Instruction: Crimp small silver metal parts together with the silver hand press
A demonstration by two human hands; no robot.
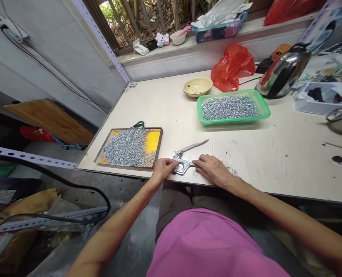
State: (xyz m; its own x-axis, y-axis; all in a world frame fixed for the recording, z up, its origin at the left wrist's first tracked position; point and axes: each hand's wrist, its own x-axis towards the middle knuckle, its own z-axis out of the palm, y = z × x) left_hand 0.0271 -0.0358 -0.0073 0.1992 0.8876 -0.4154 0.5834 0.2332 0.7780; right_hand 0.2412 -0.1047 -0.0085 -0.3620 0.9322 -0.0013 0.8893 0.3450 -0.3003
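Silver hand pliers [185,164] with a spring near the pivot lie on the table by its front edge, their handles spread apart. My left hand [165,168] is closed in a pinch at the jaw end; whatever sits between its fingertips is too small to make out. The fingers of my right hand [211,169] are closed on the lower handle, while the upper handle points away freely. Left of my left hand is a shallow tray [159,143] with a yellow bottom, holding a heap of small shiny metal pieces [126,146].
A green basket [264,109] full of similar metal pieces stands farther back. Behind it are a cream bowl [197,87], a red plastic bag [231,67] and a kettle [287,71]. Green-handled scissors [139,124] stick out behind the tray. A white box [312,105] stands at right.
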